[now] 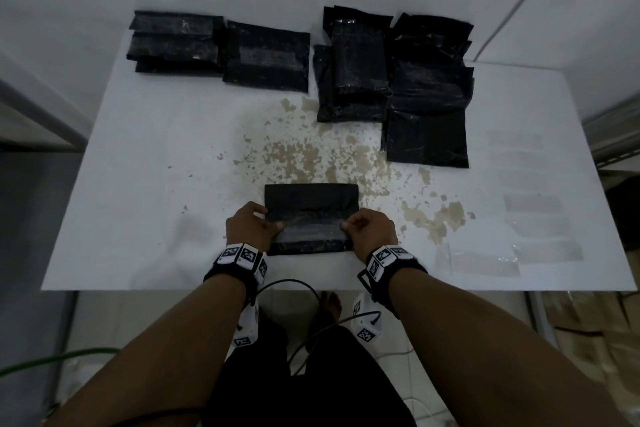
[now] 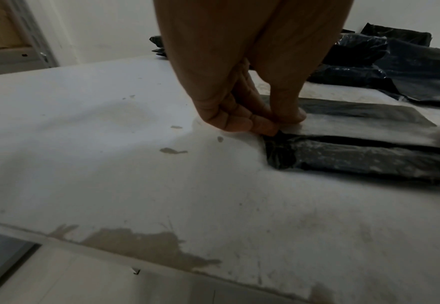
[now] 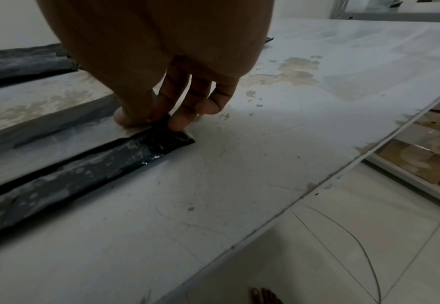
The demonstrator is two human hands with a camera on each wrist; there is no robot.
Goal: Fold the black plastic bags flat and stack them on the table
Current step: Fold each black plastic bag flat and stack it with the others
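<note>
Black plastic, folded: the bag [image 1: 311, 208] I'm working lies flat near the front edge of the white table [image 1: 145, 156], long axis running left to right across my view. My left hand [image 1: 250, 226] pinches its left end, thumb on top and fingers curled at the edge; my right hand [image 1: 371, 229] pinches the right end the same way. No brand or readable writing on any bag; the only print I see is the square black-and-white marker codes on the wrist bands [image 1: 242, 255]. Head view alone shows the folded stacks at the back left [image 1: 218, 45], the looser pile at the back right [image 1: 398, 80], and clear strips [image 1: 533, 229] on the right side. Left wrist view shows fingertips [image 2: 263, 125] clamped on the folded flap's corner; right wrist view shows a glossy corner [image 3: 171, 142] poking out under the fingers.
</note>
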